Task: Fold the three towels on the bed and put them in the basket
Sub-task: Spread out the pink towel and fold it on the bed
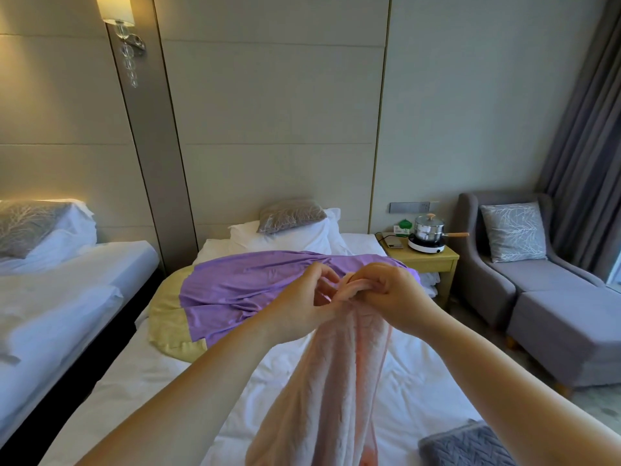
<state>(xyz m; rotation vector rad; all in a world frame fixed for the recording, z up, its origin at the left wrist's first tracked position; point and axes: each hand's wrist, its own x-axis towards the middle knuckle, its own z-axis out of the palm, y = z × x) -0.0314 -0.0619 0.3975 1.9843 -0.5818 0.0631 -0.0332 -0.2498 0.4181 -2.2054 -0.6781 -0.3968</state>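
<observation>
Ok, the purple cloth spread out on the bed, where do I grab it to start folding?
Pinch the purple cloth at its near left corner, coming from your side of the bed. That corner lies flat over the yellow cloth with both edges exposed. The near right corner is hidden behind your left hand and right hand, which hold the pink towel.

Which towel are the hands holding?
The pink towel, gripped by the left hand and right hand; the purple cloth and grey towel lie on the bed.
</observation>
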